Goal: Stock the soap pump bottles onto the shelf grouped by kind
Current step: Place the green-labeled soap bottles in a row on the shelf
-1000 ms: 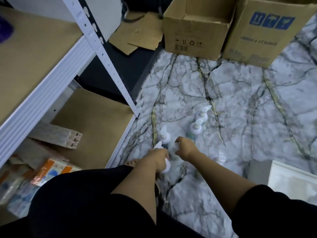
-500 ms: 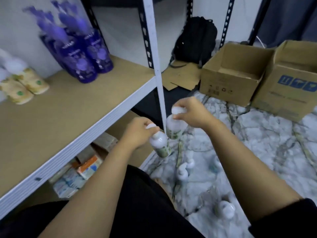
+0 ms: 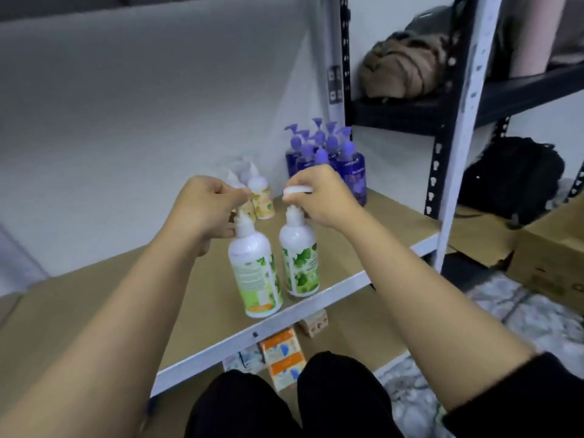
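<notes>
Left hand (image 3: 205, 207) curled around the pump of a white green-leaf soap bottle (image 3: 256, 273), right hand (image 3: 319, 197) pinching the pump head of its twin (image 3: 300, 260). Both bottles upright beneath the hands, near the shelf (image 3: 331, 289) front edge. Beyond the knuckles: cream bottles (image 3: 260, 197), purple pump bottles (image 3: 328, 153).
</notes>
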